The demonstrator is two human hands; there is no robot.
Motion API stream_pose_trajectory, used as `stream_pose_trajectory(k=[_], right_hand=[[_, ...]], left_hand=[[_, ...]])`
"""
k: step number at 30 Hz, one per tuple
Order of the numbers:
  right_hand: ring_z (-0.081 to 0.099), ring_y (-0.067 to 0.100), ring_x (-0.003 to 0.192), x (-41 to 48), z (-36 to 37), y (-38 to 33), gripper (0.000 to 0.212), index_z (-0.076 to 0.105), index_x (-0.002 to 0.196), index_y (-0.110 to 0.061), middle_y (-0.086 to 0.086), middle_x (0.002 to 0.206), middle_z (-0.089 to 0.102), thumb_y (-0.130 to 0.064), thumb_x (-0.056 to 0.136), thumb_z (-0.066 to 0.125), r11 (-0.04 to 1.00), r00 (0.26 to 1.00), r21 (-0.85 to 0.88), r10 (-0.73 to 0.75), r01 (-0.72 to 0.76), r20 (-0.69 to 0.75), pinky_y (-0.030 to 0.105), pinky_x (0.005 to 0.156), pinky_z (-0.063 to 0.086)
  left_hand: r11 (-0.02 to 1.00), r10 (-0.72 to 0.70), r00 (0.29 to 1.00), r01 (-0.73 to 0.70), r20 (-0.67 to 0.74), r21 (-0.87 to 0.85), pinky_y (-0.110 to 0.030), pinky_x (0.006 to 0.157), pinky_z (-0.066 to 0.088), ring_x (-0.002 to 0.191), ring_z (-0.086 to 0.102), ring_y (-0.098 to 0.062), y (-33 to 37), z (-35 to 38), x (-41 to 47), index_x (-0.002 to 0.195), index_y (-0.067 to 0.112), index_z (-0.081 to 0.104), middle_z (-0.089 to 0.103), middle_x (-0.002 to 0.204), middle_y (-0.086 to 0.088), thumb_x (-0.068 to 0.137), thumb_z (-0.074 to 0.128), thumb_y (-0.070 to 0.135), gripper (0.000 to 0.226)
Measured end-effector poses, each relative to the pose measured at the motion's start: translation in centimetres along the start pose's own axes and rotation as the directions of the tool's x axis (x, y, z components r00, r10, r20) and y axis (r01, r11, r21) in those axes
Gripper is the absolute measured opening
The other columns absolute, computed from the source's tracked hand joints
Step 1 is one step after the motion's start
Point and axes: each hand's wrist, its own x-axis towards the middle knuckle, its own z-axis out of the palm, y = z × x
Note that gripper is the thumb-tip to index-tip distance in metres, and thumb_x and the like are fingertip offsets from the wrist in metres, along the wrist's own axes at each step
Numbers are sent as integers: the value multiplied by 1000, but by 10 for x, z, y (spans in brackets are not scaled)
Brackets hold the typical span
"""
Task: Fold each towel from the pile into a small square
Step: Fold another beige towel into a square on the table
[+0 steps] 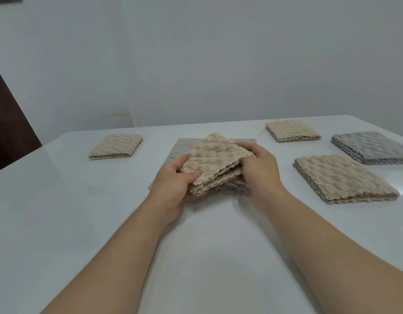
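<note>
Above the grey towel point(187, 147), left hand point(173, 184) and right hand point(259, 168) each grip the folded beige towel point(215, 162).

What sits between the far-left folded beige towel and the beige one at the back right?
Head view: a flat grey towel, and over it a beige towel gripped by left hand and right hand.

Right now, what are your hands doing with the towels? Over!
Left hand and right hand both grip the folded beige towel. Held over the flat grey towel. Nothing in the way.
</note>
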Motion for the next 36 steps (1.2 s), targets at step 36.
stream_pose_trajectory(k=[36], right_hand=[[69, 34, 97, 9, -15, -3, 50, 63, 125, -4, 19, 121, 69, -5, 78, 48, 932, 786, 92, 241, -352, 569, 44, 88, 55]], left_hand=[[986, 120, 975, -139, -184, -92, -30, 68, 59, 99, 74, -23, 19, -10, -4, 130, 17, 67, 73, 118, -8, 82, 45, -16, 62]])
